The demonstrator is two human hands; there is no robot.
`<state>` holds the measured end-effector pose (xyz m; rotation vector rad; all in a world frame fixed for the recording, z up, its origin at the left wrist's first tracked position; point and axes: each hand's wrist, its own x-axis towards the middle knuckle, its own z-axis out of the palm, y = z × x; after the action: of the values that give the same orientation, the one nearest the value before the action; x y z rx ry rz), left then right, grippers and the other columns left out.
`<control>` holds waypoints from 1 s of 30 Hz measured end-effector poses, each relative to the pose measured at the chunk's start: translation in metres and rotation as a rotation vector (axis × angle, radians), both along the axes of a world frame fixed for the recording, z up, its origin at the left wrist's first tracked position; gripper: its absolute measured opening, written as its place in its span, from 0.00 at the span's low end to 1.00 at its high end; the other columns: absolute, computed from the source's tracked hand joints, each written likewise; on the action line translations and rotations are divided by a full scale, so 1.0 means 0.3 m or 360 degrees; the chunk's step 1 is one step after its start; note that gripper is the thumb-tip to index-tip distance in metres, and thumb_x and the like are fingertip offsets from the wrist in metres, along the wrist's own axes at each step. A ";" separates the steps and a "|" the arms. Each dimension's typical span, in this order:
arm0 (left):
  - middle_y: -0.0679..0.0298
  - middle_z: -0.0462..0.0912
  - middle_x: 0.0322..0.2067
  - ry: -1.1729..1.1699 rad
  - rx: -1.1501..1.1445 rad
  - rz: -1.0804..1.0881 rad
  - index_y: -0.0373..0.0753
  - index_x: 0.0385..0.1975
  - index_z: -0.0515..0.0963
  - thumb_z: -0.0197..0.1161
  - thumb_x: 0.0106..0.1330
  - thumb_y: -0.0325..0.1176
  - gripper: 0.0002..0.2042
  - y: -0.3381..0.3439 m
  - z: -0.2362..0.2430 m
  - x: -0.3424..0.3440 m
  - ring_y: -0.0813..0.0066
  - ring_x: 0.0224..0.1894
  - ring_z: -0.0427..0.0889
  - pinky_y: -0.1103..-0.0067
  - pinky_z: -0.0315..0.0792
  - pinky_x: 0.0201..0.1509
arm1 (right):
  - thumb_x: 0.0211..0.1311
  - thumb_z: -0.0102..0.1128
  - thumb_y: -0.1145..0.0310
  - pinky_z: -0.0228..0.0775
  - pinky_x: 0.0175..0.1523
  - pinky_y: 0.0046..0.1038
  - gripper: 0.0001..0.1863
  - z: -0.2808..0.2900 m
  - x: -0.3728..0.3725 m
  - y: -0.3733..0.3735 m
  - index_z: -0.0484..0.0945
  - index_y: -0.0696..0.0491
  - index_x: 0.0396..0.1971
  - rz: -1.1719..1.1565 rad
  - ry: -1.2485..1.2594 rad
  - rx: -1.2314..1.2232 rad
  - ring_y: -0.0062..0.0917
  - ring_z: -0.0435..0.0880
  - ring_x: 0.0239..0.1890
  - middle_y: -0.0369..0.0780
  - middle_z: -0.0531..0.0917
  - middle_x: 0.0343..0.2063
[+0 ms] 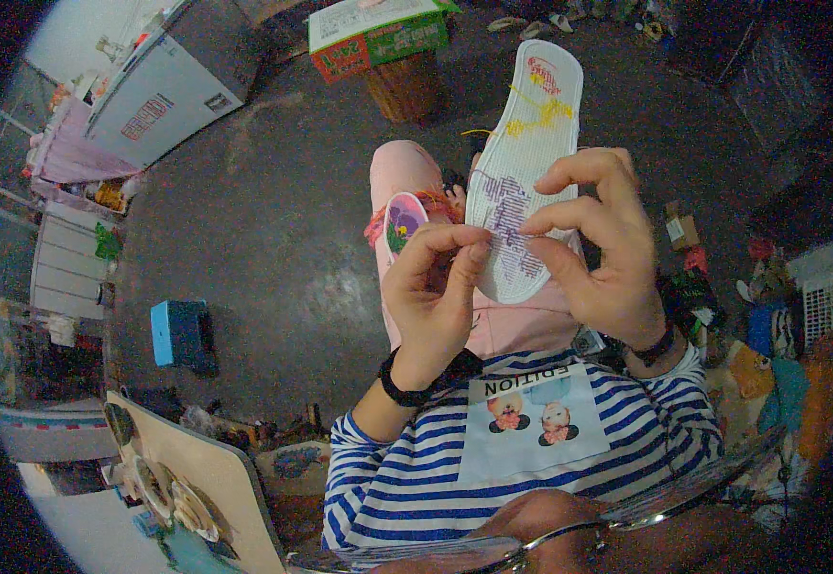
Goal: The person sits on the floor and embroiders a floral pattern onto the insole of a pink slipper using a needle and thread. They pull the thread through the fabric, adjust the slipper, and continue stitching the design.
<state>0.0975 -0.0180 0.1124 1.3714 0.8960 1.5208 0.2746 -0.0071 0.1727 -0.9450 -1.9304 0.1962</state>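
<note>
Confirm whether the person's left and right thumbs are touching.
Apart: the head view shows a purple-stitched strip of the white insole plainly between the left thumb and right thumb.

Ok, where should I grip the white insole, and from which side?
Probably pinch the white insole by its far end, from the right: the thin edge there is clear of the left hand and right hand, while yellow thread sticks out past the left edge.

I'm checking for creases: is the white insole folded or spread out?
Spread: the white insole shows both rounded ends and no fold; the right hand hides part of one edge.
</note>
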 end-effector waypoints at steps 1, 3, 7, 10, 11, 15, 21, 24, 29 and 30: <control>0.65 0.79 0.35 -0.0024 -0.0031 -0.0004 0.31 0.38 0.77 0.60 0.65 0.22 0.04 0.001 -0.004 -0.001 0.81 0.36 0.77 0.87 0.70 0.41 | 0.39 0.70 0.76 0.61 0.51 0.35 0.12 -0.011 -0.007 0.009 0.79 0.50 0.28 -0.0021 -0.0044 0.0064 0.34 0.72 0.44 0.39 0.76 0.39; 0.65 0.79 0.35 -0.0037 -0.0010 -0.0007 0.31 0.38 0.78 0.61 0.65 0.23 0.05 0.007 -0.011 0.000 0.81 0.37 0.77 0.87 0.70 0.41 | 0.39 0.70 0.74 0.61 0.49 0.38 0.11 -0.027 -0.018 0.021 0.79 0.49 0.27 -0.0066 -0.0133 0.0198 0.35 0.73 0.44 0.37 0.78 0.40; 0.64 0.79 0.35 -0.0092 -0.0035 -0.0020 0.31 0.39 0.77 0.61 0.65 0.23 0.05 0.011 -0.017 0.005 0.81 0.38 0.77 0.87 0.71 0.41 | 0.39 0.71 0.70 0.61 0.49 0.38 0.10 -0.042 -0.036 0.028 0.81 0.47 0.26 -0.0058 -0.0126 0.0200 0.35 0.74 0.44 0.35 0.78 0.40; 0.65 0.78 0.36 -0.0088 -0.0098 -0.0037 0.31 0.40 0.77 0.62 0.65 0.24 0.06 0.009 -0.019 0.006 0.81 0.39 0.77 0.86 0.71 0.42 | 0.39 0.71 0.69 0.60 0.49 0.38 0.11 -0.046 -0.046 0.037 0.82 0.47 0.27 -0.0059 -0.0109 0.0220 0.34 0.74 0.44 0.35 0.78 0.40; 0.65 0.78 0.36 -0.0083 -0.0123 -0.0040 0.31 0.40 0.77 0.62 0.65 0.24 0.06 0.009 -0.020 0.006 0.81 0.39 0.77 0.86 0.71 0.42 | 0.39 0.70 0.69 0.60 0.49 0.38 0.11 -0.047 -0.049 0.038 0.82 0.46 0.27 -0.0052 -0.0102 0.0213 0.34 0.74 0.44 0.35 0.78 0.40; 0.65 0.78 0.37 -0.0100 -0.0094 -0.0053 0.31 0.41 0.77 0.62 0.65 0.24 0.07 0.019 -0.024 0.007 0.81 0.39 0.77 0.86 0.71 0.43 | 0.39 0.70 0.69 0.60 0.49 0.38 0.10 -0.051 -0.056 0.045 0.82 0.47 0.26 -0.0060 -0.0090 0.0176 0.34 0.74 0.45 0.35 0.78 0.39; 0.64 0.78 0.36 -0.0234 -0.0079 0.0050 0.34 0.46 0.72 0.64 0.63 0.22 0.14 0.039 -0.041 0.030 0.81 0.38 0.78 0.86 0.72 0.43 | 0.39 0.67 0.72 0.60 0.48 0.38 0.09 -0.072 -0.052 0.064 0.76 0.51 0.23 -0.0116 -0.0087 0.0150 0.35 0.73 0.41 0.37 0.76 0.36; 0.65 0.77 0.36 -0.0289 -0.0087 0.0008 0.35 0.47 0.69 0.64 0.62 0.21 0.16 0.056 -0.063 0.037 0.82 0.38 0.78 0.86 0.72 0.43 | 0.39 0.65 0.73 0.60 0.47 0.38 0.09 -0.091 -0.034 0.078 0.74 0.52 0.24 -0.0155 -0.0085 0.0099 0.36 0.72 0.41 0.39 0.75 0.35; 0.66 0.76 0.35 -0.0401 -0.0067 0.0000 0.37 0.45 0.68 0.66 0.61 0.21 0.16 0.089 -0.117 0.069 0.82 0.37 0.77 0.87 0.72 0.43 | 0.40 0.63 0.75 0.59 0.46 0.39 0.09 -0.128 -0.003 0.107 0.73 0.52 0.24 -0.0171 -0.0142 0.0007 0.37 0.71 0.42 0.40 0.74 0.35; 0.67 0.76 0.35 -0.0389 -0.0091 -0.0009 0.37 0.45 0.68 0.66 0.61 0.21 0.16 0.092 -0.125 0.072 0.82 0.37 0.77 0.87 0.72 0.43 | 0.41 0.63 0.75 0.59 0.46 0.39 0.09 -0.132 0.004 0.113 0.73 0.52 0.24 -0.0170 -0.0158 -0.0008 0.37 0.71 0.42 0.40 0.73 0.35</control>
<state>0.1191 0.0097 0.0750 1.1174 0.7756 1.6053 0.2759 0.0267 0.1332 -1.0760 -1.9638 0.0938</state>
